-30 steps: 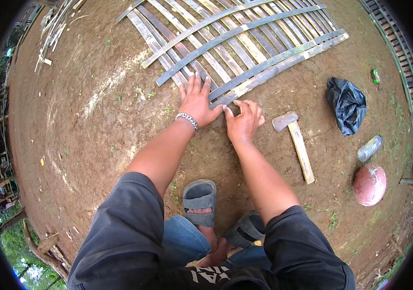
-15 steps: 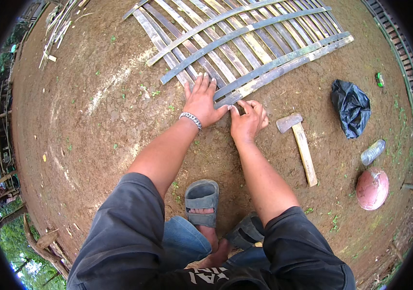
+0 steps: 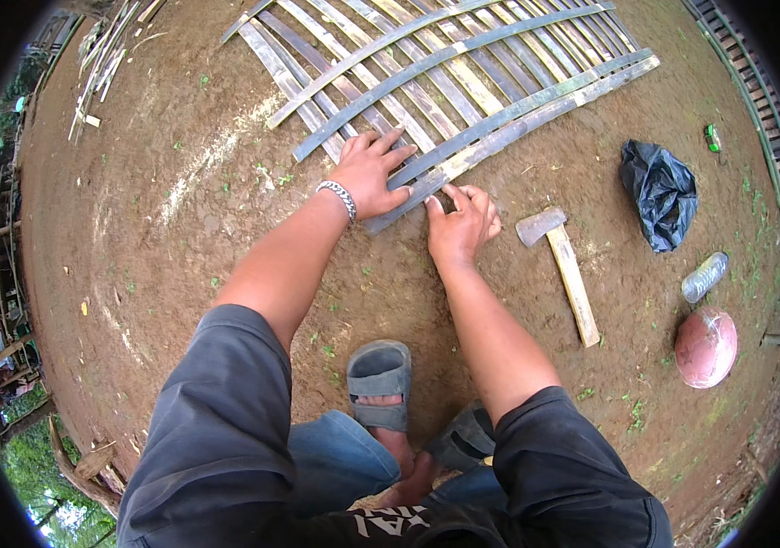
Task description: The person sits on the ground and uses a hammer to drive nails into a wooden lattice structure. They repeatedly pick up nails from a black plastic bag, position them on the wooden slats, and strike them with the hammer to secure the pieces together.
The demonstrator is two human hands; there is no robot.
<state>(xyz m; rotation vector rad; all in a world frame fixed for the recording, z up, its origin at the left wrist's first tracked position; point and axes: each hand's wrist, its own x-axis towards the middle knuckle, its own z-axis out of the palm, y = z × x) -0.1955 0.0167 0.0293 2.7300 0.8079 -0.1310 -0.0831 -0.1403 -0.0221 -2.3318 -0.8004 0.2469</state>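
From my end: left hand (image 3: pixel 370 176) spread wide over near-left corner of slatted panel (image 3: pixel 459 47); right hand (image 3: pixel 459 222) half-curled at its lower edge, can't tell if gripping. I see panel lying on dirt ground (image 3: pixel 189 274): narrow wooden slats (image 3: pixel 474 84), brown to yellowish, crossed by longer greyish strips (image 3: pixel 368 99), bottom one blotchy. Axe (image 3: pixel 571 283) near right hand; farther right, black bag (image 3: pixel 659 196).

The flat lattice of wooden slats (image 3: pixel 463 46) is streaked in grey, brown and pale yellow. The straight wooden axe handle (image 3: pixel 573 285) is straw-yellow, its metal head (image 3: pixel 541 227) dull grey. The crumpled plastic bag (image 3: pixel 660 196) is black, the rounded object (image 3: pixel 706 347) dusty pink, the chain bracelet (image 3: pixel 342 197) silver.
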